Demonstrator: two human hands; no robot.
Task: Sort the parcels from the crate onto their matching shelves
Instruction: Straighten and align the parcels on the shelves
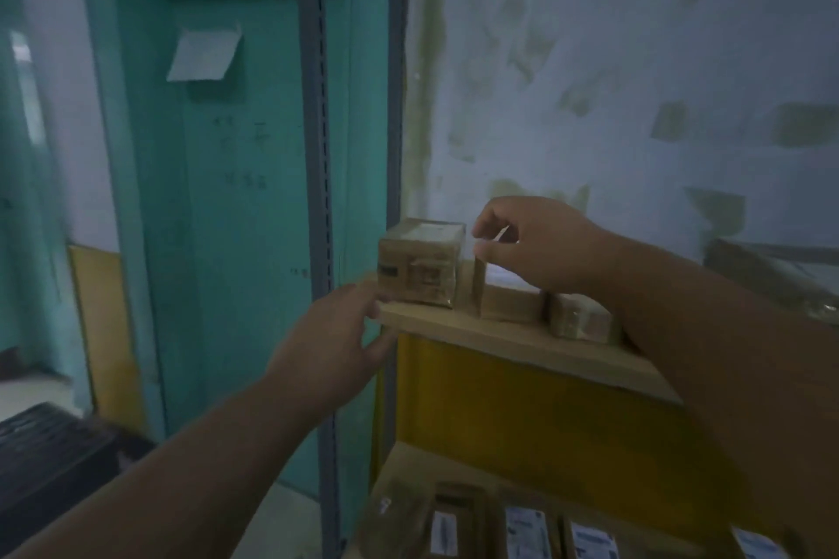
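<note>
Brown white-labelled parcels (422,261) on pale wooden shelf (508,338), yellow backing (522,413), teal door (236,195).

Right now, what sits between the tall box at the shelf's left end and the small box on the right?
One parcel, gripped at its top by the right hand, in the head view.

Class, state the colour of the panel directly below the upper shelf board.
Yellow panel, seen in the head view, the only view.

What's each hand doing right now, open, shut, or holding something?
Left hand: open, fingers relaxed at the end of the upper shelf, holding nothing.
Right hand: pinches the top edge of the middle parcel on that shelf.
</note>
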